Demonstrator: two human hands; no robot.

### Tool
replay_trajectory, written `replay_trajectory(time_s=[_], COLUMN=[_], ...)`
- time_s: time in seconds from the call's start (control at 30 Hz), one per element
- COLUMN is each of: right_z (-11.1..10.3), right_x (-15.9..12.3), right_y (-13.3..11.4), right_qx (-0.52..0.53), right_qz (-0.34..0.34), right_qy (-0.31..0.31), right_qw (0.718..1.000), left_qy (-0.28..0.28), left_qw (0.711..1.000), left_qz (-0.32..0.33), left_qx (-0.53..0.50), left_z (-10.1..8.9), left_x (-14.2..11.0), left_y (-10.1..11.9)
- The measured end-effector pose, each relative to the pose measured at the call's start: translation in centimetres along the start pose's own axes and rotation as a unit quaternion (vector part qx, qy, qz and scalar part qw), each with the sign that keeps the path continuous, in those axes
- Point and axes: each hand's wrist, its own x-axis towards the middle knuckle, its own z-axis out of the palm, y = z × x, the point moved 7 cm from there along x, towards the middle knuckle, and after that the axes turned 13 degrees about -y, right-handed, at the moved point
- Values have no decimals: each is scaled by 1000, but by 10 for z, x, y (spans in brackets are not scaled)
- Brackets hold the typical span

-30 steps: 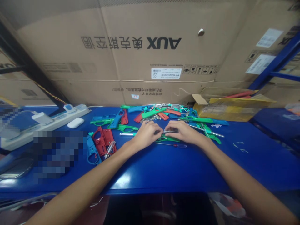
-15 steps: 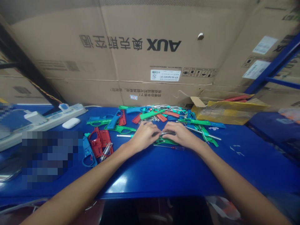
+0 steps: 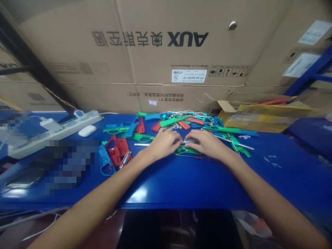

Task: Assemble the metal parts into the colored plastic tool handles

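My right hand [image 3: 207,143] is closed round a small clear tube with a metal end, which looks like a lighter fuel tank [image 3: 191,141]. My left hand [image 3: 166,142] has its fingers pinched at the tank's metal tip; fine detail there is hidden. Just below both hands lies a green lighter casing half [image 3: 187,150], partly covered by the right hand. A thin screwdriver [image 3: 198,157] with a clear handle rests in front of it. Out from behind my left wrist pokes a metal lighter tube [image 3: 141,144].
Red casing halves [image 3: 119,149], a blue casing [image 3: 105,159] and another clear tank [image 3: 125,159] lie left. Behind the hands is a pile of green, red and blue lighter parts [image 3: 173,121]. A taped carton [image 3: 264,117] stands back right, a power strip [image 3: 62,129] left.
The camera view has shifted slightly. Both hands stay together at the fuel tank, with only small finger movements.
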Motion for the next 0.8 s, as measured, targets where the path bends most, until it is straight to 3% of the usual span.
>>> replay_trajectory(time_s=[0.17, 0.33, 0.53, 0.7, 0.8], right_z=[-4, -4, -2, 0, 0], right_x=[-3, -2, -4, -5, -6], right_y=[-3, -5, -3, -3, -5], right_qx=[15, -9, -14, -21, -20], right_qz=[-15, -4, 4, 11, 5], right_qy=[26, 6, -43, -59, -66], right_qw=[999, 1000, 999, 998, 998], left_qy=[24, 29, -25, -105, -126], left_qw=[999, 999, 995, 991, 987], left_qz=[2, 15, 86, 63, 72], left_qx=[-23, -1, 32, -47, -71], left_z=[-6, -7, -16, -23, -23], left_x=[-1, -1, -8, -19, -21], left_y=[3, 7, 0, -22, -21])
